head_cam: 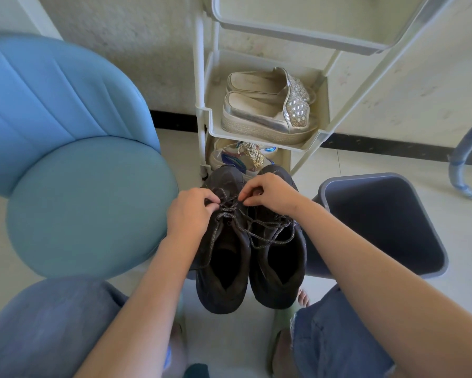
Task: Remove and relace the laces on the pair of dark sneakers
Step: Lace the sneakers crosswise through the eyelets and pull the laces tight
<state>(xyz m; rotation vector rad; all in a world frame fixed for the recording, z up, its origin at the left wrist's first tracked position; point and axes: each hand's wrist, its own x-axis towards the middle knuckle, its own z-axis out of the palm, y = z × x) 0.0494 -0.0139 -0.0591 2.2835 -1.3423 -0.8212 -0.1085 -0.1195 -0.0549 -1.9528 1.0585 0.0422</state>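
The pair of dark sneakers stands on the floor [338, 165] just in front of the white shoe rack [200, 85], toes toward it, so each shoe's long axis runs straight from the person to the rack. Work is on the left sneaker [221, 255]. Its lace [229, 204] crosses at the rack-ward end of the eyelets, between the hands. The left hand [189, 211] has its grip curled and pinching the lace from its own side. The right hand [267, 190] reaches over the right sneaker [278, 268] and pinches the lace between thumb and fingertips. Both are equally near, and I judge each strand will pull outward, across the shoe.
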